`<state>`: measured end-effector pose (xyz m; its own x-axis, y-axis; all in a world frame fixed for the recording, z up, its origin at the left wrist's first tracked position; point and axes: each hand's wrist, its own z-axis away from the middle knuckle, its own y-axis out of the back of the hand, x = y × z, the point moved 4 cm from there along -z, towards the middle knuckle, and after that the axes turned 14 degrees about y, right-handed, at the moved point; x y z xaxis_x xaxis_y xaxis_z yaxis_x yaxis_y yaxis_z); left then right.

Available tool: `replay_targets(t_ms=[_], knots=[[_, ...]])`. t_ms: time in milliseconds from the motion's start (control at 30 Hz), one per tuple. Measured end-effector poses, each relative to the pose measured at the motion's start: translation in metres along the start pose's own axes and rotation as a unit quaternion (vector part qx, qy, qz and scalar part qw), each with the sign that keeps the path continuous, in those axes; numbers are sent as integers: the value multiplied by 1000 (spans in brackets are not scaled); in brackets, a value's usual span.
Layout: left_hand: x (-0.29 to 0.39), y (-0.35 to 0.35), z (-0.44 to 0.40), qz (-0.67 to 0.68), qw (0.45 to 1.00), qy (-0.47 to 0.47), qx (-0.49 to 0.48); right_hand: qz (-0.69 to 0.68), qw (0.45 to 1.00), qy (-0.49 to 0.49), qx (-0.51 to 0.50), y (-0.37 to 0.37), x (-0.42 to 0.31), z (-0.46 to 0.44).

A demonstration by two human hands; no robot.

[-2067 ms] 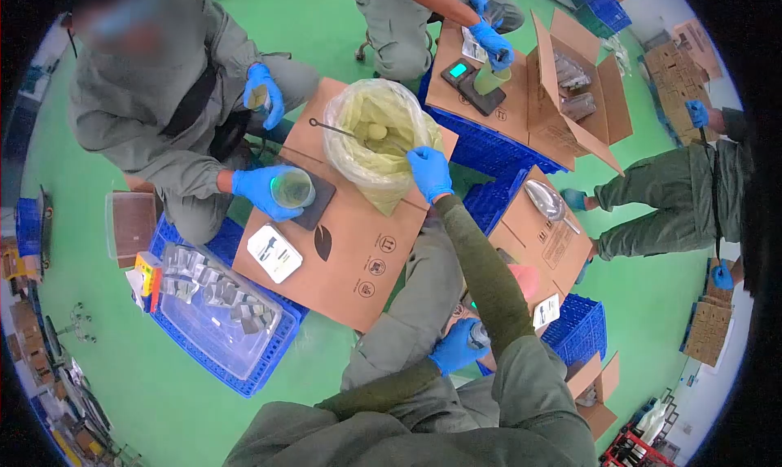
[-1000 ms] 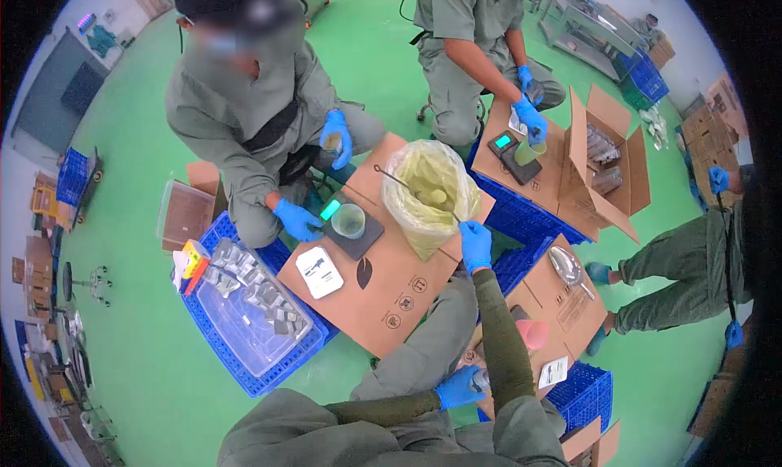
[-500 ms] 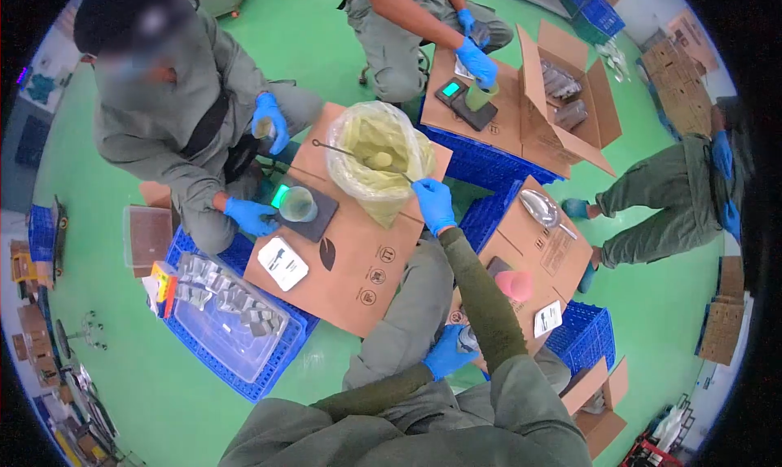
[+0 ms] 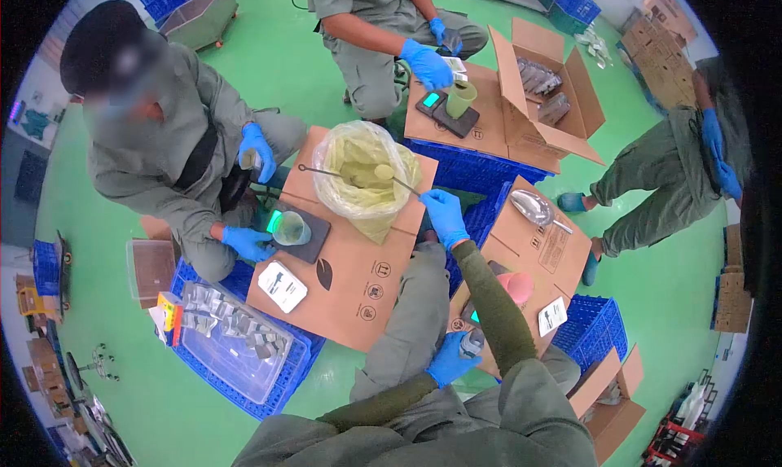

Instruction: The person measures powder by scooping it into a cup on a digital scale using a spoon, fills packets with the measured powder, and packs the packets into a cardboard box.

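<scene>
My right hand (image 4: 445,218) is closed on the handle of a long spoon (image 4: 406,186), whose bowl carries a heap of yellow-green powder (image 4: 383,172) over the open mouth of a clear plastic bag (image 4: 328,195). More of that powder lines the bag. Lower down, near my lap, my left hand (image 4: 450,362) grips a small clear jar (image 4: 471,345). Beside it, on the cardboard-topped table, a pink cup (image 4: 516,288) stands by a scale with a lit display (image 4: 474,315), partly hidden by my right sleeve. Both hands wear blue gloves.
A second long handle (image 4: 319,171) leans out of the bag. At left, a co-worker's gloved hand (image 4: 249,243) is by a translucent cup (image 4: 292,228) on a scale. A metal scoop (image 4: 533,208) lies at right. Another co-worker's hand (image 4: 427,64) is above a green cup (image 4: 461,98).
The loaded spoon shows more plainly above the powder, and the jar in my left hand is more exposed. The far co-worker's hand has risen off the green cup. The view has shifted slightly.
</scene>
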<state>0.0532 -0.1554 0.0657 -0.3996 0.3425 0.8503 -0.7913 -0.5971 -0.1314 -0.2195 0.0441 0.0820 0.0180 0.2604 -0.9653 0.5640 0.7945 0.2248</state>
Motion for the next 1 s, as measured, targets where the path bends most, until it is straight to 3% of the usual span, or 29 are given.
replay_targets(t_ms=[100,233,367,500,600,733,1000], knots=[[-16,-5,-4,10,999,-30,14,-25,999,20,12,20,-10,2],[-28,-11,1,19,997,74,-20,-45,999,-20,9,54,-49,19],[-100,-13,-33,-8,998,51,-48,-1,1000,15,23,97,-58,40],[-51,-7,-23,-68,996,-47,24,-6,999,20,49,150,-60,68],[-37,-5,-16,-80,996,-28,20,4,998,-1,63,189,-67,99],[-28,-4,-13,-119,992,-35,20,25,995,45,82,239,-78,141],[-34,-12,-18,-109,994,-2,1,65,993,-11,100,310,-67,228]])
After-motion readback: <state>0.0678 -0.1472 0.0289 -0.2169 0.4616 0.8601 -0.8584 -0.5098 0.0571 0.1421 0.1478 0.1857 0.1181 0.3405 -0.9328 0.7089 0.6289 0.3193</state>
